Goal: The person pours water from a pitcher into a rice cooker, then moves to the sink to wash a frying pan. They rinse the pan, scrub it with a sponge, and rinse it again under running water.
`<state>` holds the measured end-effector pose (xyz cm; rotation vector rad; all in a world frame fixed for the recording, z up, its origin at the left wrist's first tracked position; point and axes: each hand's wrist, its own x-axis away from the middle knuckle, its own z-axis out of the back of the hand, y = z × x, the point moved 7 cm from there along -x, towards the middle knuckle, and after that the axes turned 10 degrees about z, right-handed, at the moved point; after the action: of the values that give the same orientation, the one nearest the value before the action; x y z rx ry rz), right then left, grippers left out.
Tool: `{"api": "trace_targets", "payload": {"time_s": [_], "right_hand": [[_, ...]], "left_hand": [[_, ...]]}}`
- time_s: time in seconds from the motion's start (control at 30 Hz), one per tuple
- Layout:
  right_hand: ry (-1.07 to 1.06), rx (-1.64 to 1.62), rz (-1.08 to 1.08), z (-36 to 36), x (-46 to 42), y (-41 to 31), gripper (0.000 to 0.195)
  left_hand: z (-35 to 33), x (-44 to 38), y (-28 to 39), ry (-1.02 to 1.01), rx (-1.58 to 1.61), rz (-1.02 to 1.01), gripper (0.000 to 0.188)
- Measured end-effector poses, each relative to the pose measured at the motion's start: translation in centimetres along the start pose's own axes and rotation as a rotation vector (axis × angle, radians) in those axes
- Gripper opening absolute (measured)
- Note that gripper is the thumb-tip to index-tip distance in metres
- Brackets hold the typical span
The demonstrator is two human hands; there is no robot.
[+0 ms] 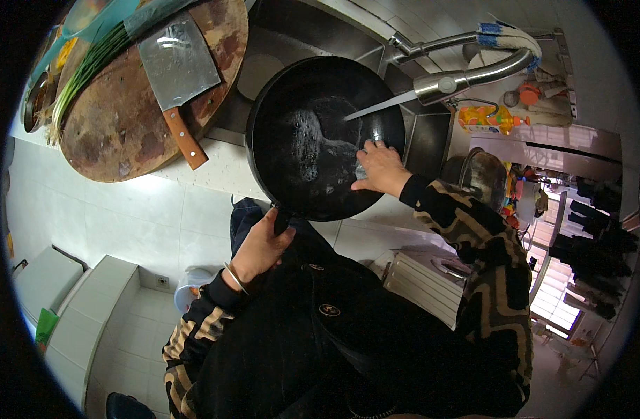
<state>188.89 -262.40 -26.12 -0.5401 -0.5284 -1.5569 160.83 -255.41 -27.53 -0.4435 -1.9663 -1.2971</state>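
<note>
A black wok [325, 194] is held tilted over the stainless steel sink [299, 26]. Its handle [281, 221] is gripped by my left hand [262, 243], which wears a bangle at the wrist. Inside the wok, my right hand [382, 167] presses on the inner wall near the right rim. Between thumb and fingers shows a silvery scrubber [360, 172], mostly hidden under the palm. Water [380, 106] runs from the metal faucet [443, 86] into the wok, and foamy water [307, 144] spreads across its bottom.
Left of the sink, a round wooden chopping board [116, 125] bears a cleaver [178, 63] and scallions [87, 78]. The cleaver's wooden handle [186, 139] overhangs the board's edge. A cloth [508, 42] wraps the faucet pipe. An orange detergent bottle [485, 120] and a metal pot [482, 178] stand right.
</note>
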Motion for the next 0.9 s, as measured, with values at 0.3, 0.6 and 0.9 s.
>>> {"api": "trace_targets", "payload": {"time_s": [0.3, 0.6, 0.9], "right_hand": [[0.075, -0.049, -0.025, -0.9, -0.7, 2.3, 0.037], [-0.01, -0.219, 0.109, -3.7, -1.8, -1.9, 0.031], [0.086, -0.312, 0.157, -2.6, -1.1, -1.2, 0.022]], "left_hand": [[-0.5, 0.3, 0.7, -0.046, 0.071, 0.006, 0.057], [-0.8, 0.2, 0.7, -0.089, 0.13, 0.026, 0.055], [-0.8, 0.7, 0.9, -0.134, 0.162, 0.048, 0.044]]}}
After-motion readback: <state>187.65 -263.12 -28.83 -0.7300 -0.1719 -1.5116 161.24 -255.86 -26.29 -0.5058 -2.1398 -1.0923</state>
